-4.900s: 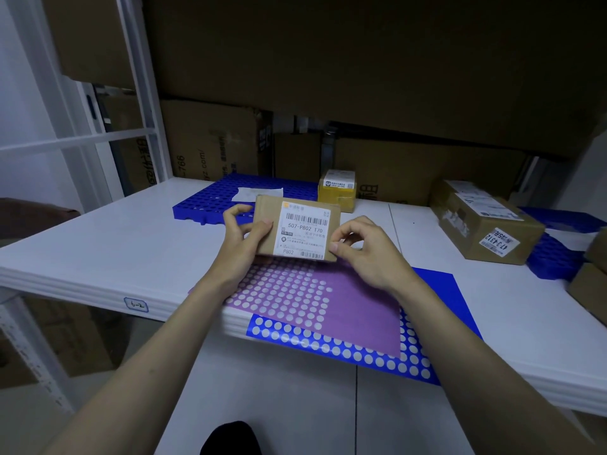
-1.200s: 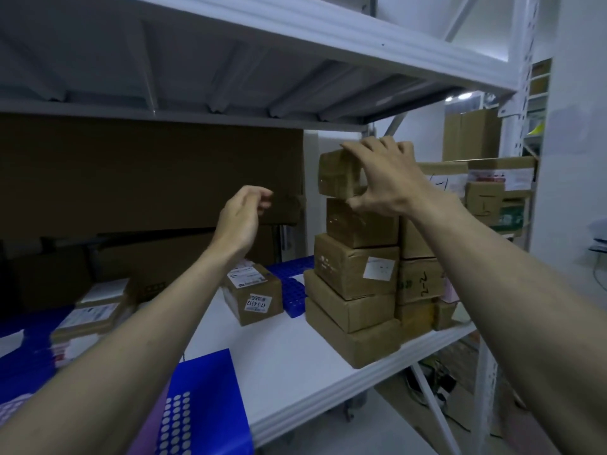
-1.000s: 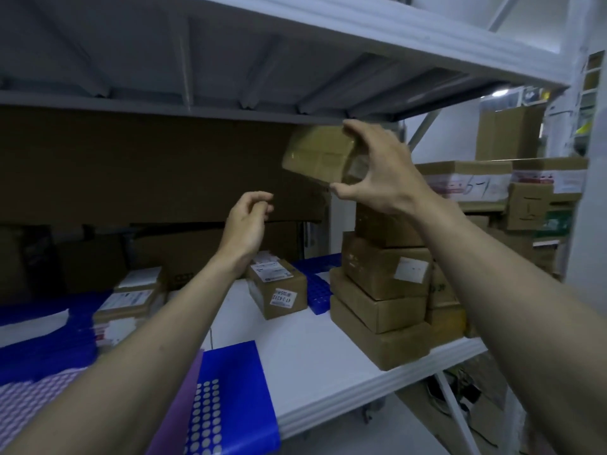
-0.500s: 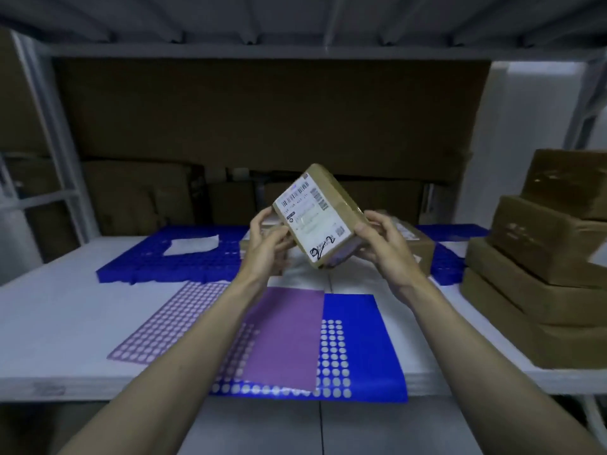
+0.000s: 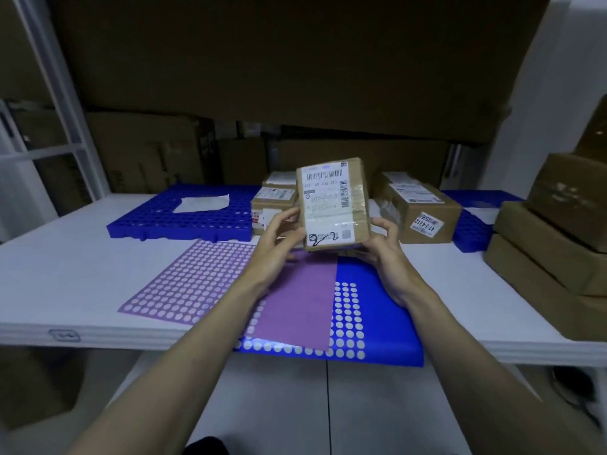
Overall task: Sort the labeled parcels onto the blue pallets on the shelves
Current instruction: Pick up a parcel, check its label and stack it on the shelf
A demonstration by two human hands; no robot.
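A small labeled parcel (image 5: 333,205) is gripped upright between the curled fingers (image 5: 285,218) of the left hand (image 5: 279,241) and those of the right hand (image 5: 384,247), label facing the camera. The parcel is held above the white shelf (image 5: 82,267), over the purple sticker sheet (image 5: 295,303) and blue sticker sheet (image 5: 377,316). Behind the parcel a blue pallet (image 5: 184,221) is seen, with labeled boxes (image 5: 417,211) beside it. Right of the parcel, brown boxes (image 5: 551,244) are stacked.
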